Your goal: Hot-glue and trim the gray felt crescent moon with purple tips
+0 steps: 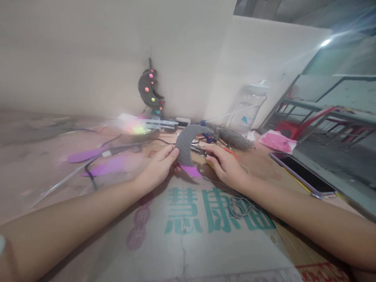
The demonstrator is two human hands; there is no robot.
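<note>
The left hand [163, 161] pinches the grey yarn-wrapped crescent [183, 145] at its nine o'clock edge, near the view's centre; the right hand [223, 162], between three and four o'clock from it, is half curled, and I cannot tell what it grips. If that pinch eased, windings might slide off the bare purple tip [191, 171] at six o'clock. The loose grey yarn coil [239, 207], between four and five o'clock, could snag if the right forearm [293, 211] dragged across it
</note>
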